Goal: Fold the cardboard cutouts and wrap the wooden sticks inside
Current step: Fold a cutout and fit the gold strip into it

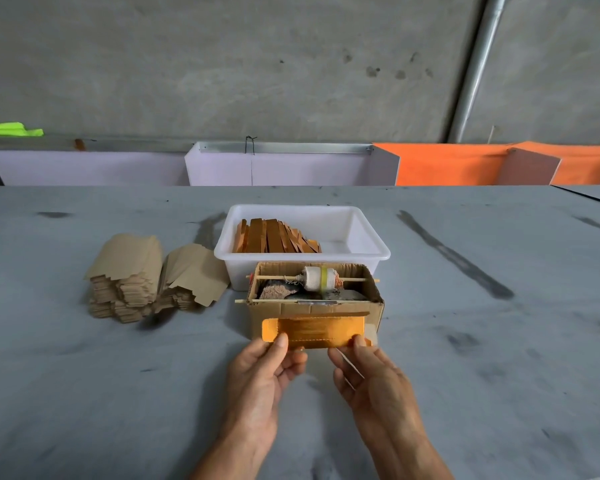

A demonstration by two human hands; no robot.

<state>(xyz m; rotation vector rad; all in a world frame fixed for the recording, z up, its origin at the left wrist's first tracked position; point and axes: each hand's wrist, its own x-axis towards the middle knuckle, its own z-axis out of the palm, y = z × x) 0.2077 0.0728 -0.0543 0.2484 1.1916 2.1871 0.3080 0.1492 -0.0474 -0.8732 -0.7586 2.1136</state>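
Head view: at lower centre of the frame, a person's left hand (pixel 262 370) and right hand (pixel 368 370) each pinch an end of a gold-faced cardboard cutout (pixel 314 332), thumbs on top, holding it flat against the front of an open corrugated box (pixel 314 308). A thin pale strand crosses the right hand's fingers; what it is cannot be told.

Grey, scuffed bench (pixel 84 375) spreads wide and bare to either side of the hands and toward the bottom edge of the frame. Just behind the hands stands the box, where a white spool (pixel 319 278) rides on a thin stick across the top. Touching the box's rear is a white plastic tub (pixel 357 237) holding leaning orange-brown wrapped pieces (pixel 274 237). At centre left, two fanned stacks of plain brown cutouts (pixel 136 278) sit just beside the tub.

Lilac and orange panels (pixel 291 168) line the bench's far edge beneath a rough concrete wall.
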